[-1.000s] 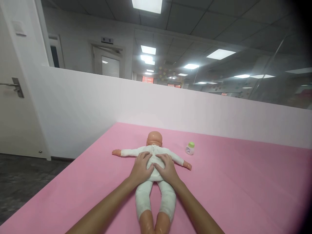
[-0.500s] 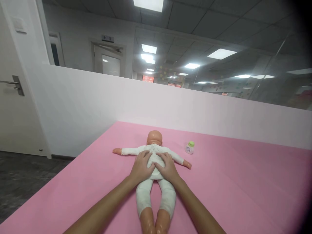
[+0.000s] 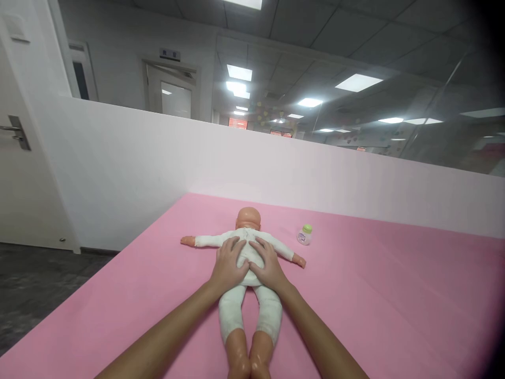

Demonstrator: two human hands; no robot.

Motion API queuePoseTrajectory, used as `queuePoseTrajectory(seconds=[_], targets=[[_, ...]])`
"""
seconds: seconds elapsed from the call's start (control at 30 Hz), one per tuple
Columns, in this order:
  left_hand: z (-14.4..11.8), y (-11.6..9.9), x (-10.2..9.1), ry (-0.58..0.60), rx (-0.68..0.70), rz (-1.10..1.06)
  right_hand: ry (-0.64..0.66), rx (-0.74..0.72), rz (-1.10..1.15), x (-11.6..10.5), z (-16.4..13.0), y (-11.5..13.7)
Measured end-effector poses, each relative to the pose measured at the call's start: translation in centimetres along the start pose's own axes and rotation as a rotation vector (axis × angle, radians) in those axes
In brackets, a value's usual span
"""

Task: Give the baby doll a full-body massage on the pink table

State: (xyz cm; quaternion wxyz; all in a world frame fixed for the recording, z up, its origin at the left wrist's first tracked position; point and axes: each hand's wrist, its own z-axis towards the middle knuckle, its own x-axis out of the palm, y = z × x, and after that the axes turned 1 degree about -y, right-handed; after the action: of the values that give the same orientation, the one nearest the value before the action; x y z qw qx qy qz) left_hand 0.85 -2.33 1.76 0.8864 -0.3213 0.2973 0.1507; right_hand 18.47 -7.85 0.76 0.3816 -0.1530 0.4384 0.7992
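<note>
A plastic baby doll dressed in a white cloth romper (image 3: 248, 247) is shown lying flat on a pink padded mat (image 3: 374, 305), its head directed away from the viewer, its arms stretched out to either side and its bare legs pointing toward the viewer. The left hand (image 3: 229, 263) and the right hand (image 3: 267, 263) are laid palm-down side by side on the doll's trunk, the fingers spread and slightly curled over the fabric and the thumbs nearly meeting at the midline; nothing is pinched or lifted. By this symmetrical placement the trunk appears to be pressed evenly against the mat. A small white bottle with a green cap (image 3: 304, 235) stands upright just beyond the doll's outstretched arm, apart from both hands. A low white partition wall (image 3: 276, 168) borders the mat.
</note>
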Motion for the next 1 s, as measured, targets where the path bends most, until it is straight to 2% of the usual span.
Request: queuePoseTrajectory(seconds=[0.13,0.3,0.4,0.5,0.63,0.73,0.83,1.0], targets=[[0.2,0.5,-0.1,0.027,0.018,-0.054,0.018,0.026,0.008,-0.5,0.3,0.3],[0.3,-0.2,-0.8,0.015,0.028,-0.054,-0.057,0.018,-0.006,-0.6,0.2,1.0],[0.2,-0.2,-0.6,0.000,0.039,-0.039,-0.085,-0.013,-0.004,-0.3,0.0,0.7],[0.2,0.2,-0.1,0.011,0.020,-0.032,-0.031,-0.017,-0.006,-0.3,0.0,0.2],[0.3,0.2,-0.2,0.037,0.014,-0.060,0.028,0.062,-0.003,-0.5,0.3,0.1],[0.3,-0.4,-0.6,0.032,0.013,-0.039,-0.008,0.086,0.014,-0.8,0.4,0.7],[0.2,-0.8,-0.8,0.017,0.010,-0.008,-0.051,0.049,0.027,-0.8,0.4,1.2],[0.1,0.0,0.0,0.007,0.002,0.008,-0.115,-0.019,0.001,-0.4,0.1,0.9]])
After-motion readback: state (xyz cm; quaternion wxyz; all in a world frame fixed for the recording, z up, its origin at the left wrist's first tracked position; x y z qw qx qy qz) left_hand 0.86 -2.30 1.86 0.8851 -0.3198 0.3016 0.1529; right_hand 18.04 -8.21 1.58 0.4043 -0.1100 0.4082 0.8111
